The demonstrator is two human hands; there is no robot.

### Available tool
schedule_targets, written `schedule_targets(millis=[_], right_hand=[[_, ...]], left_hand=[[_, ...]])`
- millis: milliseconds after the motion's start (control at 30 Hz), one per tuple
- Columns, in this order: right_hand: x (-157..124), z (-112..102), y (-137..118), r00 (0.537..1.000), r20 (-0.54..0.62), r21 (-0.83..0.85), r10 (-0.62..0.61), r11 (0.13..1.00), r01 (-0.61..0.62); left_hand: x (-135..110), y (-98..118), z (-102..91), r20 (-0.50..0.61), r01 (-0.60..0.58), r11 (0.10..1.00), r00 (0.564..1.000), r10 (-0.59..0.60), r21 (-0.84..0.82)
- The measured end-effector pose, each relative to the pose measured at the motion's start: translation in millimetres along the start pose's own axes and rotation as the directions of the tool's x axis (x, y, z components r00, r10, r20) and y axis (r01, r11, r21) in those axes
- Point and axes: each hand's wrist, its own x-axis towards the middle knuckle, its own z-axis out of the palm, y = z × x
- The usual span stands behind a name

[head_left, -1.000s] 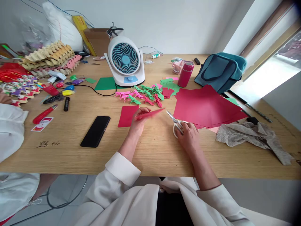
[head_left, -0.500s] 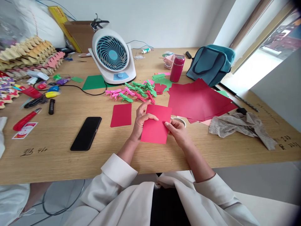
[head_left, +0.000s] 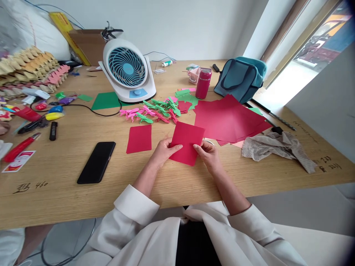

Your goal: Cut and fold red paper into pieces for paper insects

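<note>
A red paper rectangle (head_left: 187, 142) is held just above the wooden table (head_left: 69, 192) in front of me. My left hand (head_left: 163, 152) pinches its left lower edge with thumb on top. At the right lower edge, my right hand (head_left: 208, 155) grips the same sheet. A second red paper piece (head_left: 139, 138) lies flat to the left. A stack of large red sheets (head_left: 227, 118) lies just beyond to the right. Folded pink, green and red paper shapes (head_left: 155, 110) lie in a row behind.
A black phone (head_left: 96, 162) lies left of my hands. A white fan (head_left: 127, 71) with its cable, a red bottle (head_left: 203, 83), a teal bag (head_left: 239, 77) and a grey cloth (head_left: 274, 147) stand further back and right. Markers, a red knife (head_left: 19, 146) and paper garlands fill the left side.
My right hand left the scissors and took hold of the red sheet. The sheet turned from edge-on to flat-facing and now sits tilted between both hands. The view shifted right.
</note>
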Motion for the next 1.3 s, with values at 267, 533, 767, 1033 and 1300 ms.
schedule_targets(millis=[267, 533, 767, 1033, 1300], right_hand=[[-1, -1, -4, 0.999, -0.026, 0.029, 0.043, 0.999, -0.043], [-2, 1, -5, 0.999, -0.020, 0.080, 0.035, 0.996, -0.034], [0, -2, 0, 0.999, -0.023, 0.059, 0.025, 0.998, -0.023], [5, -11, 2, 0.983, -0.183, 0.129, 0.008, 0.991, 0.016], [6, -11, 2, 0.966, -0.260, 0.149, -0.005, 0.988, 0.046]], left_hand=[[4, -6, -6.8, -0.002, -0.014, 0.994, 1.000, 0.014, 0.105], [2, -7, -6.6, -0.020, 0.015, 0.994, 1.000, -0.013, 0.109], [0, -8, -6.5, 0.017, 0.066, 0.985, 0.997, -0.069, 0.158], [0, -8, -8.9, 0.037, 0.047, 0.943, 0.997, -0.062, 0.329], [-1, -8, -7.9, 0.072, 0.046, 0.940, 0.995, -0.075, 0.339]])
